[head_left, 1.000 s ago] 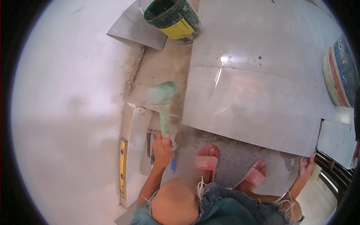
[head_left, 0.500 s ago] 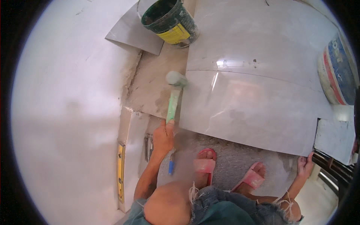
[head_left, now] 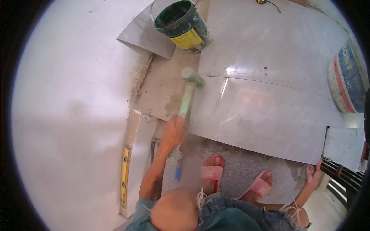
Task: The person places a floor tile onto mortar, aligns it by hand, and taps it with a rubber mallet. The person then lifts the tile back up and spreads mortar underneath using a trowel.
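My left hand [head_left: 173, 133] is closed around the green handle of a mallet [head_left: 186, 101]. Its pale, blurred head is at the left edge of a large glossy grey floor tile [head_left: 258, 115], near the joint with the tile beyond; I cannot tell whether it touches. At the front right corner of that tile is my right hand [head_left: 313, 173], fingers extended and apart against the edge, beside a dark metal railing [head_left: 343, 169]. Bare, rough screed [head_left: 158, 92] lies left of the tile.
A dark green bucket [head_left: 183, 27] stands at the far left before a leaning tile piece [head_left: 148, 32]. A larger bucket [head_left: 345, 81] is at right. Yellow spirit level [head_left: 125, 177] leans by the left wall; a blue-handled tool [head_left: 177, 173] lies near my feet. A tape measure [head_left: 261, 1] is far back.
My left hand and the mallet have shifted slightly up and right in view. The whole view has also moved a little, showing the tape measure. My right hand stays at the tile corner.
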`<control>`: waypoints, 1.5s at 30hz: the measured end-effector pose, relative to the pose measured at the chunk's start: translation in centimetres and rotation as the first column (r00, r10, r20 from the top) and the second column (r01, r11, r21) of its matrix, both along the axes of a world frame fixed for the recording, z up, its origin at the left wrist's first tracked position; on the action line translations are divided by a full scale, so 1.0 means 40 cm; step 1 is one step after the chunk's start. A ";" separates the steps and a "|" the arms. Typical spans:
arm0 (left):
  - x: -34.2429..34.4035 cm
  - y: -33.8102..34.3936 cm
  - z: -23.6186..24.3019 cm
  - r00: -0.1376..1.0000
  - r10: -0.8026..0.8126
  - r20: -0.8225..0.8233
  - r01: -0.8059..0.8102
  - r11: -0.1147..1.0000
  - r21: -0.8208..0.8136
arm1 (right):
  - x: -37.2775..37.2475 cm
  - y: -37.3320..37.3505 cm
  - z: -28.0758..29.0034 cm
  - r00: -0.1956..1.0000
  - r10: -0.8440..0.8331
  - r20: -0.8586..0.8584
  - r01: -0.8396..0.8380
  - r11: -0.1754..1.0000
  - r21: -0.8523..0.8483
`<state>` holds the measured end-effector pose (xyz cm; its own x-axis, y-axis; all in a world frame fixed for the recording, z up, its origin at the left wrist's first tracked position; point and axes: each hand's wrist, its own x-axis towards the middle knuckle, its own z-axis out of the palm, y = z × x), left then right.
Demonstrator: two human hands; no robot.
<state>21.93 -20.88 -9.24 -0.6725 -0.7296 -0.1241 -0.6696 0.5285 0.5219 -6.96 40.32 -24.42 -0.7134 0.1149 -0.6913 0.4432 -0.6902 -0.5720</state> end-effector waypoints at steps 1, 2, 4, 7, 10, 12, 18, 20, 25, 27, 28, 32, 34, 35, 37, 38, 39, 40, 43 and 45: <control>0.001 -0.009 0.004 0.995 -0.084 -0.052 0.076 0.986 -0.146 | 0.007 0.002 -0.003 0.999 0.034 -0.009 -0.034 0.999 0.000; 0.005 -0.007 0.007 0.995 -0.089 -0.052 0.081 0.987 -0.141 | 0.006 0.001 -0.010 1.000 0.029 -0.008 -0.029 1.000 0.005; -0.045 0.039 0.077 0.884 0.421 -0.203 -0.350 0.884 0.309 | -0.009 -0.003 0.017 1.000 -0.016 0.014 0.016 1.000 -0.007; -0.040 0.070 0.081 0.855 0.407 -0.320 -0.327 0.904 0.275 | -0.009 0.004 0.030 0.999 0.050 0.000 -0.050 0.999 0.006; 0.001 0.074 -0.010 0.986 -0.062 -0.153 0.004 0.935 -0.355 | 0.000 -0.062 0.065 0.992 -0.115 0.055 0.116 0.993 -0.011; 0.009 0.060 -0.026 0.975 -0.199 -0.102 0.155 0.929 -0.336 | 0.002 -0.040 0.049 0.998 -0.046 0.050 0.047 0.999 -0.012; -0.036 0.004 -0.003 0.972 0.213 -0.104 -0.217 0.976 -0.024 | -0.010 0.013 0.020 1.000 0.013 0.004 -0.013 0.999 -0.035; -0.032 -0.057 -0.002 0.972 0.222 -0.076 -0.231 0.960 -0.155 | -0.014 0.010 0.019 1.000 -0.011 0.028 0.012 0.999 -0.038; -0.041 -0.186 -0.033 0.931 0.353 0.095 -0.275 0.848 -0.454 | -0.003 -0.001 0.014 0.999 0.009 0.034 -0.009 1.000 0.013; -0.040 -0.236 -0.051 0.918 0.370 0.143 -0.243 0.809 -0.535 | -0.001 -0.014 0.017 1.000 0.013 0.027 -0.014 1.000 0.011; -0.054 -0.250 -0.055 0.903 0.388 0.183 -0.206 0.766 -0.609 | 0.001 -0.015 0.014 1.000 0.016 0.014 -0.016 1.000 0.010; -0.206 -0.172 -0.083 0.977 -0.062 0.204 0.186 0.720 -0.669 | -0.010 0.036 0.027 0.999 0.026 0.026 -0.029 0.996 0.086; -0.268 -0.137 -0.083 0.959 -0.175 0.223 0.281 0.684 -0.674 | -0.003 -0.017 0.053 1.000 -0.003 0.024 0.003 1.000 -0.021; -0.275 -0.134 -0.077 0.958 -0.158 0.239 0.279 0.707 -0.650 | 0.008 -0.048 0.059 0.999 -0.001 0.037 0.002 1.000 -0.028; -0.308 -0.113 -0.080 0.957 -0.160 0.244 0.279 0.739 -0.613 | 0.019 -0.077 0.090 0.996 0.009 0.092 -0.012 0.999 0.037; -0.323 -0.101 -0.070 0.962 -0.122 0.246 0.244 0.791 -0.561 | 0.024 -0.073 0.099 0.996 0.000 0.094 -0.004 0.999 0.043; -0.340 -0.100 -0.067 0.965 -0.083 0.249 0.204 0.833 -0.515 | 0.023 -0.079 0.095 0.997 -0.019 0.081 0.015 0.999 0.047; -0.345 -0.098 -0.077 0.965 -0.091 0.247 0.210 0.829 -0.517 | 0.025 -0.082 0.091 0.997 -0.039 0.067 0.035 0.998 0.050; -0.362 -0.065 -0.104 0.965 -0.078 0.250 0.200 0.834 -0.514 | 0.028 -0.051 0.086 0.996 -0.056 0.075 0.055 0.998 0.017; -0.400 -0.035 -0.114 0.964 -0.110 0.244 0.230 0.807 -0.544 | 0.027 -0.048 0.087 0.998 -0.034 0.050 0.035 0.999 -0.022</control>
<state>5.92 -22.28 -13.80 -0.7987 -0.5867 0.1336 -0.5952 0.8029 -0.0323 -5.88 38.38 -20.94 -0.6743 0.1228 -0.7281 0.4461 -0.7180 -0.5343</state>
